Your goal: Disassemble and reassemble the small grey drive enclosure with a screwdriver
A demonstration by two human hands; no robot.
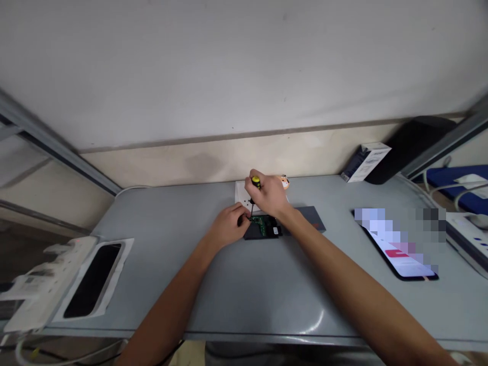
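My right hand (268,193) is wrapped round a screwdriver (255,181) with a yellow and black handle. It stands nearly upright, and its shaft points down at the upper left part of a black device (263,233), which lies open on the desk with a green circuit board (260,221) showing. At the device's left corner, the thumb and fingers of my left hand (231,223) are pinched together close to the screwdriver's tip. Something dark shows between them, too small to name. Behind the device lies a white sheet (242,193) with several small dark dots, perhaps screws.
A flat dark grey panel (310,218) lies under my right forearm. On the grey desk (160,223) are a lit phone (400,254) at right, a dark phone (93,279) and a power strip (57,287) at left. A box (366,161) and a black cylinder (412,147) stand by the wall.
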